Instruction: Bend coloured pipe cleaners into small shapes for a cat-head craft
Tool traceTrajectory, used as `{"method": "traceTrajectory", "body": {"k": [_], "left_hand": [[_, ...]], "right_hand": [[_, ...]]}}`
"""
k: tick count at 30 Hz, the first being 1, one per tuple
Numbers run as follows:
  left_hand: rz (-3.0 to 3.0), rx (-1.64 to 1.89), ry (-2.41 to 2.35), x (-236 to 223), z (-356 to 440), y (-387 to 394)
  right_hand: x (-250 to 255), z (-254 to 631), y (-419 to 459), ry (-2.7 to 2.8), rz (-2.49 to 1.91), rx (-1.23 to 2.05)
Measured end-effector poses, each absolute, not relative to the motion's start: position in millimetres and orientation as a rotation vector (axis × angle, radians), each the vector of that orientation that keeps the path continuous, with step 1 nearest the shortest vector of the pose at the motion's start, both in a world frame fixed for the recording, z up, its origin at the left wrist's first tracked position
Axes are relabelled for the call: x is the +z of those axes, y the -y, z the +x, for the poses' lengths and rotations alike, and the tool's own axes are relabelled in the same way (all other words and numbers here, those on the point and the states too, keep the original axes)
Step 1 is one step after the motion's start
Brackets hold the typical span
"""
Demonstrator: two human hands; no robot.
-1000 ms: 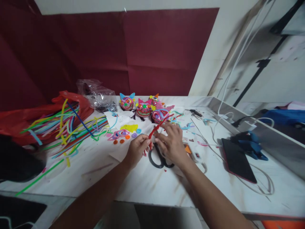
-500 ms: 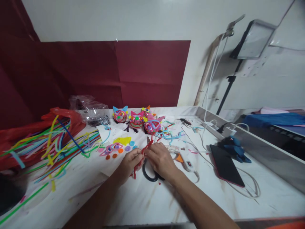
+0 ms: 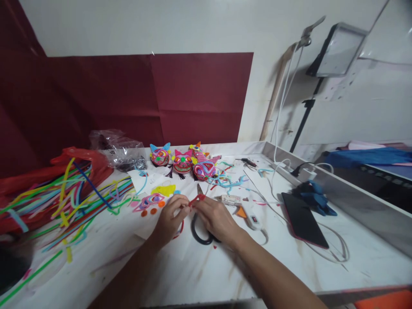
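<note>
Between my fingertips is a red pipe cleaner (image 3: 197, 198), bent where the two hands meet. My left hand (image 3: 172, 218) pinches it from the left, and part of the red length hangs below that hand. My right hand (image 3: 213, 216) grips it from the right, fingers closed. Under the right hand lie black-handled scissors (image 3: 195, 234), their blades pointing away and partly hidden. Left of the hands are flat coloured loops (image 3: 152, 200), orange discs (image 3: 153, 211) and a yellow piece (image 3: 164, 189). Several colourful animal-head figures (image 3: 183, 163) stand behind the hands.
A red bag (image 3: 96, 165) spills many pipe cleaners (image 3: 83, 201) on the left, near a clear plastic bag (image 3: 120, 148). To the right are a white glue gun (image 3: 253, 219), a dark phone (image 3: 305, 221), loose cables (image 3: 343, 246) and a dark blue cloth (image 3: 313, 199).
The view has tilted up and shifted right. Between my hands, the red pipe cleaner has gone from a long raised strand to a short bend, with the hands still close together.
</note>
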State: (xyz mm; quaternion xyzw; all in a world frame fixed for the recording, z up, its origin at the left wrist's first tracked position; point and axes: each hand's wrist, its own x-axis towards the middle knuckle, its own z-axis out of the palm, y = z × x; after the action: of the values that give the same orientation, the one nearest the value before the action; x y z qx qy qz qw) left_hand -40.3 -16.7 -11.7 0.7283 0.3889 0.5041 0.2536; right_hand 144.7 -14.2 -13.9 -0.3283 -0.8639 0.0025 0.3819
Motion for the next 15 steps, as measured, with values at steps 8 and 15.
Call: {"method": "traceTrajectory", "body": {"k": [8,15], "left_hand": [[2.317,1.420,-1.173,-12.7,-35.7,25.0],[1.849,1.679,-1.404,-9.2,-45.2,11.9]], "right_hand": [[-4.9,141.7,13.9,1.698,-0.883,0.782],[4.9,153.3,7.5,0.990,-0.475,1.640]]}}
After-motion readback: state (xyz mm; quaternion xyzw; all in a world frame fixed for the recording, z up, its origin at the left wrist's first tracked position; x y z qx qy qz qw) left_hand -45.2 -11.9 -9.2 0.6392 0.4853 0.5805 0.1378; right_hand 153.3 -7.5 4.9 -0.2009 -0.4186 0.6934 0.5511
